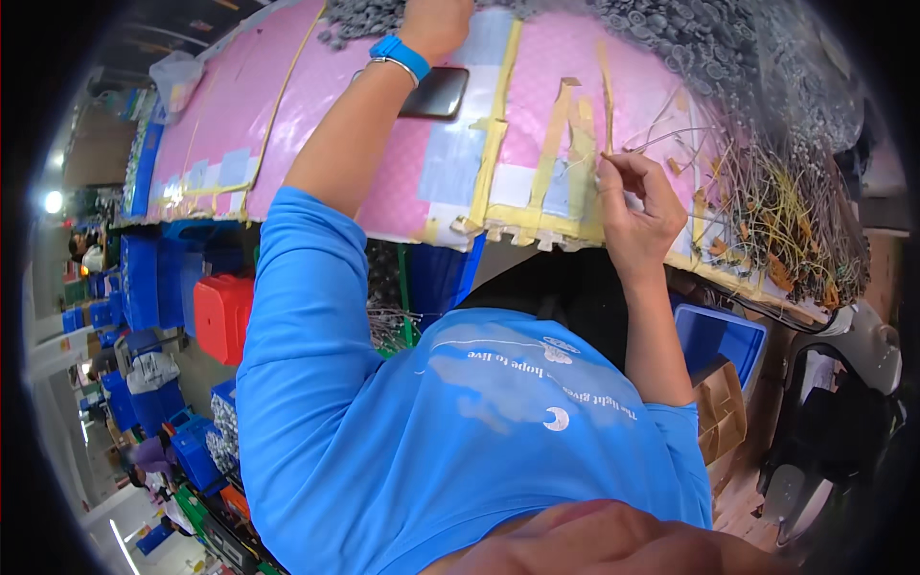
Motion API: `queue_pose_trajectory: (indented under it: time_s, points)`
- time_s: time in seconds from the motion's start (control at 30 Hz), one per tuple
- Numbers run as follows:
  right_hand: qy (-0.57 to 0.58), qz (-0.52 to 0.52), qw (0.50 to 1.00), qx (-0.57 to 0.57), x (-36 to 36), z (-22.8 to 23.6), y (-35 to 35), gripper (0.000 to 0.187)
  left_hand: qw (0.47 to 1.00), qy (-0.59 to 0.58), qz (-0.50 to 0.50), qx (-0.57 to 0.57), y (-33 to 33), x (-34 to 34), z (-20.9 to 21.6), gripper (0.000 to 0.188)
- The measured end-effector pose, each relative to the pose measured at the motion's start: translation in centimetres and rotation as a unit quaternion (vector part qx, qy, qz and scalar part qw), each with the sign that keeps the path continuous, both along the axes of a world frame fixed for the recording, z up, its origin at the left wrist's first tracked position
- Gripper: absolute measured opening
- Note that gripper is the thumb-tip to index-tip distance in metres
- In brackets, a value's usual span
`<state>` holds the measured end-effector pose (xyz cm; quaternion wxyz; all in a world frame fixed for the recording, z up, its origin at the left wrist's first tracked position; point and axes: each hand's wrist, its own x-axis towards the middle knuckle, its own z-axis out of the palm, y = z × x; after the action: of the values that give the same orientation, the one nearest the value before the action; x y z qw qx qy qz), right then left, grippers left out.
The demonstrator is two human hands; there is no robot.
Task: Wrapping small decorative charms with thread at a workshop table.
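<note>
My left hand [436, 27] reaches to the far edge of the view, beside a heap of small grey round rubber-like parts [359, 17]. Its fingers are cut off by the picture's edge, so what they do is hidden. Beneath that wrist, which wears a blue band, a dark phone [436, 93] lies on the pink table covering [393, 182]. Near the table's front edge my right hand [644, 206] is closed in a pinch, thumb against index finger, on what looks like a thin wire [661, 136]. To its right spreads a tangled bundle of thin wires [781, 211], yellowish and grey.
A larger heap of grey round parts [690, 43] lies at the far right, beside clear plastic sheeting [805, 86]. Yellow tape [491, 172] runs across the covering. Below the table edge are a red bin [222, 318], a blue bin [719, 340] and a cardboard box [721, 412].
</note>
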<state>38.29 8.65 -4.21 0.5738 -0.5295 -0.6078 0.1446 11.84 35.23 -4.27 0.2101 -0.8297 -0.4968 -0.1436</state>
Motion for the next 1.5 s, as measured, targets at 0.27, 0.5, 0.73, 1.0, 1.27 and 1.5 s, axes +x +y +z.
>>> queue_pose_trajectory:
  time_s: [0.27, 0.5, 0.73, 1.0, 1.27, 1.5]
  points:
    - [0.334, 0.017, 0.934, -0.127, 1.6, 0.8, 0.3, 0.023, 0.769, -0.549, -0.103, -0.312, -10.9, 6.3, 5.5, 0.025]
    - [0.208, 0.095, 0.961, -0.152, 1.6, 2.3, -2.4, 0.01, 0.549, -0.644, -0.148, -0.511, -24.4, 9.1, 3.7, 0.038]
    - [-0.037, 0.101, 0.991, -0.082, 0.7, 4.0, -5.1, 0.009, 0.477, -0.694, -0.174, -0.511, -26.9, 9.5, 3.3, 0.04]
    - [-0.055, 0.101, 0.99, -0.076, -0.7, 4.1, -7.0, 0.007, 0.497, -0.709, -0.139, -0.48, -27.9, 8.6, 4.2, 0.032]
    - [-0.131, 0.092, 0.987, -0.004, -1.5, 2.3, -8.1, 0.011, 0.511, -0.708, -0.15, -0.464, -28.8, 7.6, 4.0, 0.033]
    - [-0.126, 0.076, 0.989, 0.017, -1.9, 2.7, -8.7, 0.011, 0.551, -0.688, -0.14, -0.451, -29.3, 7.5, 4.1, 0.033]
